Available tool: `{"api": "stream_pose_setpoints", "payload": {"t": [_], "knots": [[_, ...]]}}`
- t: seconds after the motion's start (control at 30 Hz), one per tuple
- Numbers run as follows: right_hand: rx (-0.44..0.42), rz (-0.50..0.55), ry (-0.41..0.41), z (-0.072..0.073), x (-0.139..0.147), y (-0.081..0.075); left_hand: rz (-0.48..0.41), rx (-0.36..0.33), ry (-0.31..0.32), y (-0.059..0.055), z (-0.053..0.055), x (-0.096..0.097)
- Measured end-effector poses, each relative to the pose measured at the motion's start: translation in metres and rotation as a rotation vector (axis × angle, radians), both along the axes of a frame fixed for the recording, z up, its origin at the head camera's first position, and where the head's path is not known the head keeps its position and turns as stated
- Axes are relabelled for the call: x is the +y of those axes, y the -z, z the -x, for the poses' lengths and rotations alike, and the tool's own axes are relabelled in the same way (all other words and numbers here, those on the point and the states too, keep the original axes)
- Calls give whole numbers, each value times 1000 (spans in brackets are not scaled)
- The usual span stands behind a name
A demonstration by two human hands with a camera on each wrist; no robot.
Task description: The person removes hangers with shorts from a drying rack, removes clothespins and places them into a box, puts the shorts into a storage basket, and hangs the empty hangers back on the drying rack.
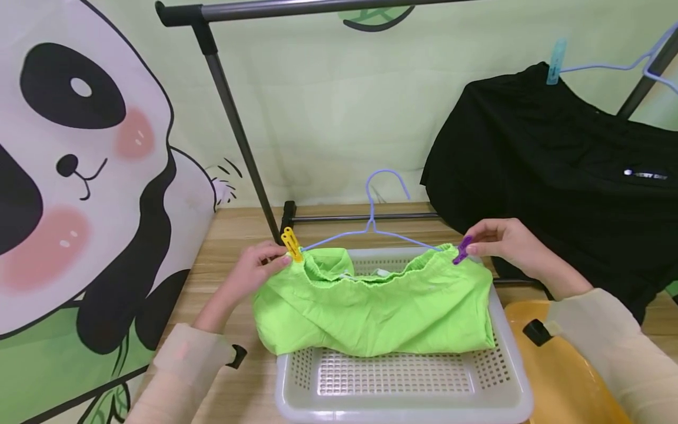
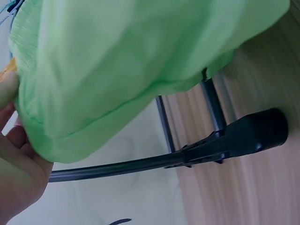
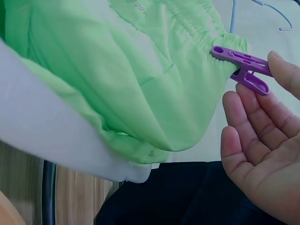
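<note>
1. Lime-green elastic-waist shorts (image 1: 371, 318) lie across the pale perforated basket (image 1: 397, 414), whose front rim juts out nearest the head camera; the right wrist view adds faint lettering (image 3: 137, 6) on the cloth, too small to make out from above.
2. Beside the basket, on the right, sits an orange tray (image 1: 569, 368).
3. Left hand (image 1: 251, 274): thumb and fingers pinch the waistband's corner, right beside the yellow clothespin (image 1: 292, 244), which shows as a mere sliver in the left wrist view.
4. Right hand (image 1: 508, 247): thumb and fingertips pinch the purple clothespin (image 1: 462, 250); only the right wrist view shows its two handles apart and its nose on the waistband.
5. Beyond, a blue hanger (image 1: 372, 221) raises its hook, arms running down to the waistband near each clothespin.
6. Black shorts (image 1: 508, 153) hang farther right, with a light-blue clothespin (image 1: 556, 62).
7. Behind stands a dark clothes rack (image 1: 230, 106); the left wrist view shows its thick foot (image 2: 255, 133) whole.
8. Panda-printed backdrop (image 1: 122, 194) at left.
</note>
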State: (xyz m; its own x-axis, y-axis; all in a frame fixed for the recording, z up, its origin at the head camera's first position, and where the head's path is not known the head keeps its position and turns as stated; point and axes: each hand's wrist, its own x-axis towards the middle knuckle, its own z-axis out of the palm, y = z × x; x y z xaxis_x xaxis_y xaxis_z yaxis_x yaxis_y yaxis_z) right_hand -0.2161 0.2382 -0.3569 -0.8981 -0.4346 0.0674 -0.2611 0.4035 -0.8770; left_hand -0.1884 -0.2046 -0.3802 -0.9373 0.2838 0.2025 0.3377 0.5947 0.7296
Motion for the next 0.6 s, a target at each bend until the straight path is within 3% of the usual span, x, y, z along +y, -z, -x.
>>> {"api": "stream_pose_setpoints", "payload": {"t": [0.43, 0.6], "knots": [[42, -36, 4, -3, -1, -2, 63, 31, -84, -7, -2, 5], [70, -45, -1, -4, -2, -2, 128, 63, -94, -10, -3, 7]]}}
